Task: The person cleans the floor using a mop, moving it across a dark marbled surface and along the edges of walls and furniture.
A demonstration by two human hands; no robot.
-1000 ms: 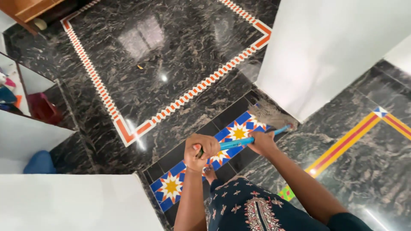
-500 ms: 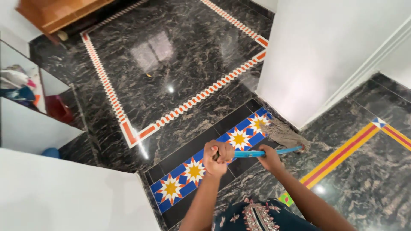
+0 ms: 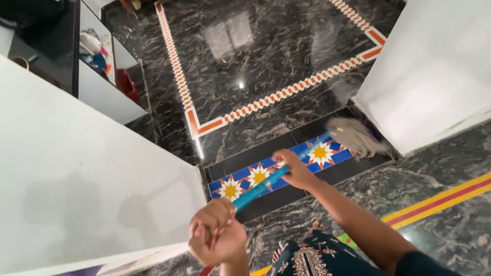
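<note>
polished black stone floor [image 3: 266,61], veined with grey and shiny enough to throw back the ceiling lights, fills the view between white walls. on it lies the mop [image 3: 353,137], its pale stringy head blurred, resting across the strip of blue tiles with orange-and-white stars [image 3: 255,176] just beside the corner of the white wall on the right [image 3: 434,71]. the blue handle [image 3: 261,186] runs back from the head to the person.

the right hand [image 3: 294,168] is wrapped around the handle about midway; the left hand [image 3: 217,237] is closed in a fist over the top end, close to the body. the mop looks light and the handle stiff, while the head is soft and floppy and likely drags when wet; a two-point hold like this one, one hand high and one lower down, seems the sensible way to steer it. the glossy stone may be slick underfoot.

an orange-and-white border [image 3: 286,94] frames the big dark panel beyond, and a yellow-and-red stripe [image 3: 440,202] crosses at the lower right. white shelves [image 3: 102,66] with bright odds and ends sit at the upper left, above a broad white wall [image 3: 87,174].

against a second ago, the mop head has moved up along the star strip toward the wall corner, the left hand has dropped lower, and the view has swung right.
</note>
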